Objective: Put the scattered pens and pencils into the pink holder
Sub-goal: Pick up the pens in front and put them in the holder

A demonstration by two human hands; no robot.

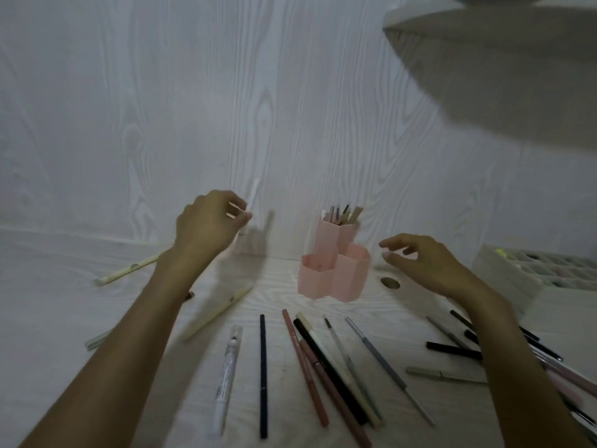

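The pink holder (pixel 334 270) stands at the back middle of the desk, a cluster of hexagonal cups; its tall rear cup holds several pens. My left hand (pixel 206 224) is raised to the holder's left and pinches a white pen (pixel 252 197) that points upward. My right hand (pixel 429 261) hovers just right of the holder, fingers loosely spread and holding nothing. Several pens and pencils lie scattered in front: a white marker (pixel 226 376), a dark blue pen (pixel 263 376), a brown pencil (pixel 305 367), a black pen (pixel 326 367) and a grey one (pixel 387 370).
Cream pencils (pixel 129 270) lie at the left, one (pixel 219 310) beside my left forearm. More dark pens (pixel 452 349) lie under my right forearm. A white compartment organiser (pixel 517 270) sits at the right. A cable hole (pixel 390 282) is beside the holder. A white lamp shade (pixel 500 59) hangs upper right.
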